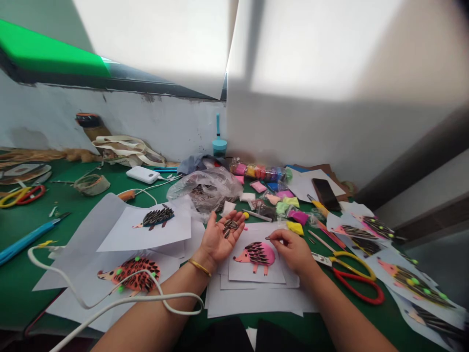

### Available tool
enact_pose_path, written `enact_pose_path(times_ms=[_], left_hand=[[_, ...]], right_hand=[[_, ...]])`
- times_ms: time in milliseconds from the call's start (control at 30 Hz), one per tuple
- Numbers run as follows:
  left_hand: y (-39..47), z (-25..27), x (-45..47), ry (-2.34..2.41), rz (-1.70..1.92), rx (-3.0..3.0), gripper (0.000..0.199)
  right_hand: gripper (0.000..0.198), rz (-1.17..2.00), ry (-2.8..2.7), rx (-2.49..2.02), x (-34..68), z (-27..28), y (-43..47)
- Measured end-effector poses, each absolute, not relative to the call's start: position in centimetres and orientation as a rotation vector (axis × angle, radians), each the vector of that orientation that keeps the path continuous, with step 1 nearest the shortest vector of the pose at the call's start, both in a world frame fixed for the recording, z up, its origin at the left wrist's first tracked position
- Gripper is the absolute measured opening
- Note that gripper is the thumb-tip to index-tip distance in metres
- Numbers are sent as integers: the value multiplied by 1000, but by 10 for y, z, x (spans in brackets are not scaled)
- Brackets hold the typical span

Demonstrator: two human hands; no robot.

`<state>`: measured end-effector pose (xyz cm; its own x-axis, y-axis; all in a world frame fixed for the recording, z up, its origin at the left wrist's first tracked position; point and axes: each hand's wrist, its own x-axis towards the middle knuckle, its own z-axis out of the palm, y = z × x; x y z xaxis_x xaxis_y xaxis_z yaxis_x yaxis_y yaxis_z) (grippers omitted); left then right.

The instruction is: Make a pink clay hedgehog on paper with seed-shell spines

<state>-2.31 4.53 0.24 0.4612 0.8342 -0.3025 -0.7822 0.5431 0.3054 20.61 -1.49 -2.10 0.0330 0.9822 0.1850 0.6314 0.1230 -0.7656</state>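
Observation:
My left hand (220, 237) is turned palm up and slightly cupped, holding several striped sunflower seeds (230, 226). Between the thumb and fingertips of my right hand (289, 247) is a single sunflower seed (268, 238), just above a pink clay hedgehog (269, 255). This hedgehog lies on white paper (242, 276), with rows of seeds covering the left part of its body and bare pink clay on the right. Its face and legs are a paler orange-pink. My left fingers are beside the paper's upper left edge.
Finished seed hedgehogs on paper lie left (157, 218) and right (366, 232). Behind are a plastic bag of seeds (205, 190), colourful clay packets (289, 201) and a phone (325, 194). Red-and-yellow scissors (353, 274) sit right of my hand. A white cable (120, 304) loops across my left forearm.

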Motion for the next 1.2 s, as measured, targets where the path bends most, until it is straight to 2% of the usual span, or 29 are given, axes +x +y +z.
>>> enact_pose_path(times_ms=[167,300,733,1200], left_hand=[[46,3,-23,444,999,124,59],[46,3,-23,464,1016,110,58],[47,-3,-20,570,982,111,56],[49,-8,-18,610,977,103,52]], right_hand=[[15,375,-1818,-1381,205,-17,-20],[13,302,-1840,-1402,206,-20,-19],[14,360,-1929,-1617,201,-22,-18],[13,347,-1982,-1591,196,-21,-16]])
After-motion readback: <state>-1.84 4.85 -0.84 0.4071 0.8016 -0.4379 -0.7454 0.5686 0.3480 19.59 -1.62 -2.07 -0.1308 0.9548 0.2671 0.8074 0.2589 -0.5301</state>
